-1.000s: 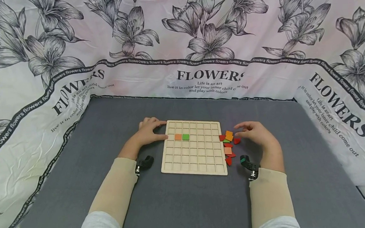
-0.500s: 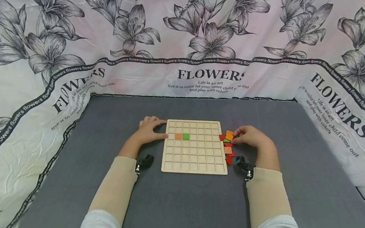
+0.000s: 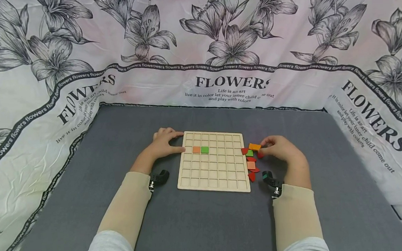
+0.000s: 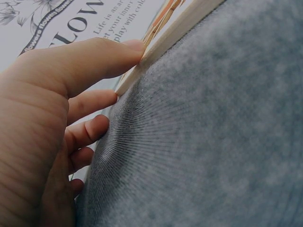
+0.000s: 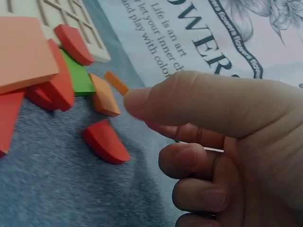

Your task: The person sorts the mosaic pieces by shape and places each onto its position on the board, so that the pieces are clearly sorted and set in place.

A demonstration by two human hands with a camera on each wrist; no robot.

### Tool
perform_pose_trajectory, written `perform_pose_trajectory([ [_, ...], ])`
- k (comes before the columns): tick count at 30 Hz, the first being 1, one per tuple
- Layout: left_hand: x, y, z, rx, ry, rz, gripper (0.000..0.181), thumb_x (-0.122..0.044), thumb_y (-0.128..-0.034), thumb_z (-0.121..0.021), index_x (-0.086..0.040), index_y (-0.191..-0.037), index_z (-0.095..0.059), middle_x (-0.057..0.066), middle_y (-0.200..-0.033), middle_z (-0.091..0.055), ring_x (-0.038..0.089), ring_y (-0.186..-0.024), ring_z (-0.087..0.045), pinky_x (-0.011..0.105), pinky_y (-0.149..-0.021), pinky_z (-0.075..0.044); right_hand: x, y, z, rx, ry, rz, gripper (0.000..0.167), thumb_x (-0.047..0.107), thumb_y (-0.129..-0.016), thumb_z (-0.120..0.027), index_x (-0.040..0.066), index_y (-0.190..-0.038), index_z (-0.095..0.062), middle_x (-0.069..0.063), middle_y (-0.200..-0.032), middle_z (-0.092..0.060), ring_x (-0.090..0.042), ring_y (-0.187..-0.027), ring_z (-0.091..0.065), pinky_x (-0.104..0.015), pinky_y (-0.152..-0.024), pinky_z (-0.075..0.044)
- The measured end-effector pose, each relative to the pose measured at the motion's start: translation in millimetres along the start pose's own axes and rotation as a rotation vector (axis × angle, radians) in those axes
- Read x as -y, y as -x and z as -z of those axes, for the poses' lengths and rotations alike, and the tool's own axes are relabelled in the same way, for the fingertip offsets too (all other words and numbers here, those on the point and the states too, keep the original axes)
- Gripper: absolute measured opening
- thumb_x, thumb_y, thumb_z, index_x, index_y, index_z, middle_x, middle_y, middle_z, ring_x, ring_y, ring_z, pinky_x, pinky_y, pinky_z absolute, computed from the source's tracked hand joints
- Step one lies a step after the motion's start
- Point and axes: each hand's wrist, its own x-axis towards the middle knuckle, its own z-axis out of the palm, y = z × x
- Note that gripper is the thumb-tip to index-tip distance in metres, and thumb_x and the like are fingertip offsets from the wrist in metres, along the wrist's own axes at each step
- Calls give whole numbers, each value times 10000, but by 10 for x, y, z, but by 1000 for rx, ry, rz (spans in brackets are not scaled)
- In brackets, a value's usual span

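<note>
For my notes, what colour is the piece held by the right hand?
The piece is orange, best seen in the right wrist view.

The board (image 3: 212, 167) looks like smooth, matt wood — the table covering (image 3: 208, 226), rough, matt cloth.

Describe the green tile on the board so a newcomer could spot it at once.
On the dark grey table, find the wooden grid board the left hand touches. In its upper left part, seen from the head camera, an orange tile and the green tile sit side by side. The green tile is the right one, and the only green set in the grid.
</note>
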Motion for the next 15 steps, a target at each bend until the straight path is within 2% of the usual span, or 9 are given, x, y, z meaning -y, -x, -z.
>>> perform_pose_trajectory([
  [6, 1, 3, 2, 1, -2, 1, 737, -491, -878, -786, -168, -1500, -559, 107, -1362, -526, 316, -1300, -346, 524, -1062, -224, 8, 34, 67, -70, 1, 17, 388, 295, -948, -726, 39, -1214, -608, -105, -919, -510, -278, -853, -483, -399, -723, -380],
  [15, 8, -1, -3, 6, -1, 1, 730, -497, -881, -779, -175, -1499, -561, 102, -1355, -528, 312, -1289, -350, 516, -1061, -227, 187, 126, 139, -164, -29, 108, 360, 246, -967, -693, 49, -1257, -611, -81, -811, -430, -256, -730, -428, -401, -659, -345],
])
